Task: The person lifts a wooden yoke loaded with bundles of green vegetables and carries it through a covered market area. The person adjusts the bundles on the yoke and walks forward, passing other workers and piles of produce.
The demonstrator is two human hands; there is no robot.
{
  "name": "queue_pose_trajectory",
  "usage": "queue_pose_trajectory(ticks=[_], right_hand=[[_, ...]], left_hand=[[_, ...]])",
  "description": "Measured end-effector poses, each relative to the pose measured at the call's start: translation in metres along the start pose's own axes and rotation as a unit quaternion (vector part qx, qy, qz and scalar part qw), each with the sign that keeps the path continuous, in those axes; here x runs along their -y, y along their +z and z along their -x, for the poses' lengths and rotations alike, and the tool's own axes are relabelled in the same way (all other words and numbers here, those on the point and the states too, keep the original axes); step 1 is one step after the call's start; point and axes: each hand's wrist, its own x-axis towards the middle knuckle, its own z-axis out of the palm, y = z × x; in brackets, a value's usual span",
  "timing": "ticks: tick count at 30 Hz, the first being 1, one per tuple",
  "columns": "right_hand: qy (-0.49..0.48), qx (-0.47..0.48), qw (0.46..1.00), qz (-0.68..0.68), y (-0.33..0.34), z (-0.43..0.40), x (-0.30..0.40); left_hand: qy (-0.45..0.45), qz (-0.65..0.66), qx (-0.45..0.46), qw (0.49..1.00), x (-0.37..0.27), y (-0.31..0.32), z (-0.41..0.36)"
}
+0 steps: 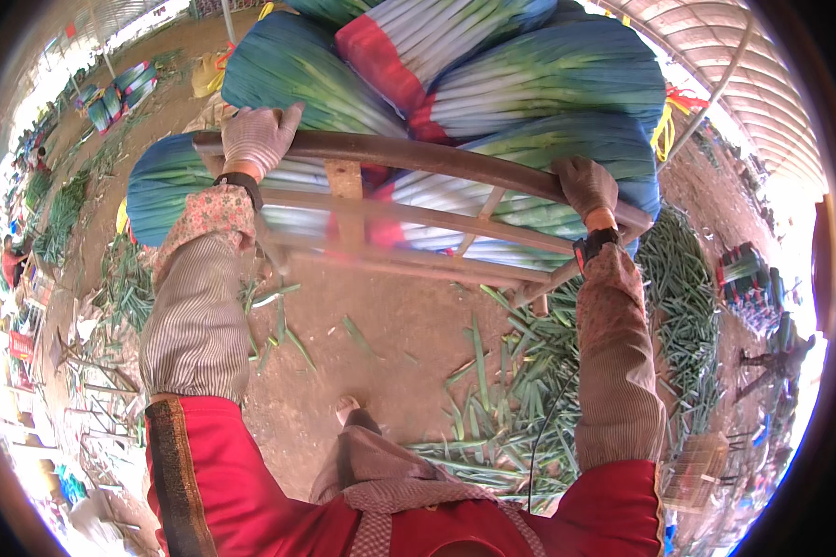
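My gloved left hand (259, 138) is wrapped around the left end of a brown metal push bar (418, 153) on a cart. Near the bar's right end, my gloved right hand (588, 186) grips it too. Lower crossrails (418, 217) and wooden slats run below the bar. Just beyond it, large bundles of leeks or long green onions (550, 76) are piled on the cart. Their white stalks meet at red bands (383, 66), and the green leaves bulge outward at both sides. The cart's bed is hidden under the load.
Loose green leaves (529, 397) lie on the dirt floor to my right, with a long heap (683, 313) beyond. More bundles stand at far left (118, 94) and far right (749, 285). A wire crate (697, 472) sits at lower right. A person (12, 261) is at far left.
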Motion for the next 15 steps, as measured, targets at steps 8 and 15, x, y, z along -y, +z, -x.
queue_pose_trajectory(ticks=[8,15], right_hand=[[0.003,-0.001,1.0,-0.01,0.004,-0.006,-0.003],[0.016,-0.004,1.0,-0.016,0.008,-0.011,-0.011]], left_hand=[[-0.008,0.043,0.026,0.999,0.004,0.0,-0.003],[-0.011,0.051,-0.002,0.999,0.007,0.002,-0.001]])
